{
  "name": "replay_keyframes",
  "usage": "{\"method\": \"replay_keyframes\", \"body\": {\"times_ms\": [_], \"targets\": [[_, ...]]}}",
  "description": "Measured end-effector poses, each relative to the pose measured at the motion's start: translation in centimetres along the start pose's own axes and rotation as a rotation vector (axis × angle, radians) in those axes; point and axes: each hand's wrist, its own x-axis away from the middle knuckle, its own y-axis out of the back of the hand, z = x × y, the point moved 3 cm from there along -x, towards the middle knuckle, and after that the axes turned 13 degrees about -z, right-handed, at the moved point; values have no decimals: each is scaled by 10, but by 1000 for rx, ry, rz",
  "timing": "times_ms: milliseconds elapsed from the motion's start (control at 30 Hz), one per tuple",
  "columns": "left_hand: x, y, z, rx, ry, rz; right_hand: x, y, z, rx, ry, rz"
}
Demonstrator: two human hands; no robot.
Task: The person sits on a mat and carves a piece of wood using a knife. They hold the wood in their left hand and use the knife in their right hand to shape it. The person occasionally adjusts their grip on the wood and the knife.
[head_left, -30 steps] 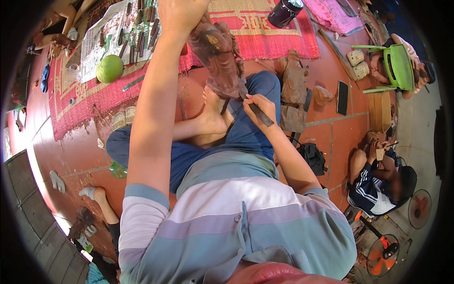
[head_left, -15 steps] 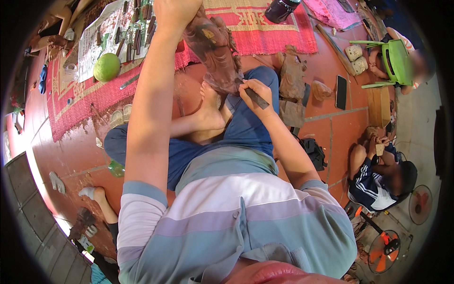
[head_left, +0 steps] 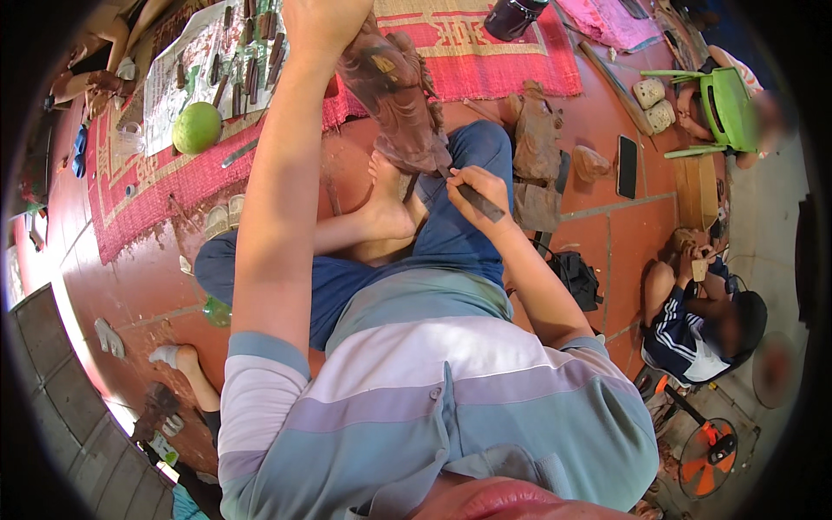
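Wood carving (head_left: 400,95) propped upright-tilted over lap, base resting by bare foot (head_left: 386,212), centre of scene. Left hand (head_left: 322,24) clamped on carving's top, far end, steadying it. Right hand (head_left: 475,186) closed round chisel (head_left: 472,198), dark handle in fist, tip touching carving's lower edge on the right side. Blade tip itself too small to tell. Seated cross-legged on red tile floor (head_left: 152,286), blue trousers, striped shirt. For a clean cut, probably best: keep top hold firm so carving cannot twist, keep tip low and shallow, push away from foot and knee, short strokes, wrist braced on thigh. Risk as judged: slip toward bare foot just beside the cutting spot. Far left: red mat (head_left: 165,186) with row of tools (head_left: 247,52) on white sheet, green round fruit (head_left: 197,127) beside them, loose metal tool near the mat edge. Far right of carving: rough wood blocks (head_left: 537,156), stone-like lump, black phone (head_left: 627,165) on floor, dark bag (head_left: 576,277) near right elbow. Far right: green plastic stool (head_left: 724,108). Near right: another person (head_left: 702,321) seated, working on a small piece; orange fan (head_left: 706,446) on floor. Near left: someone's sock foot (head_left: 169,357) and sandals.
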Motion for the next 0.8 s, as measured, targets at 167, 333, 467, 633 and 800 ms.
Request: {"method": "replay_keyframes", "body": {"times_ms": [167, 333, 467, 633, 800], "targets": [[3, -3, -3, 51, 55, 37, -13, -13, -9, -24, 4, -86], [1, -1, 0, 1, 14, 14, 2, 2, 0, 69, -11, 27], [1, -4, -1, 36, 45, 57, -18, -6, 0, -50, -3, -52], [2, -2, 1, 14, 1, 18, 3, -1, 0, 11, 4, -30], [-1, -3, -4, 54, 59, 68, -17, -7, -4, -17, -62, -58]]}}
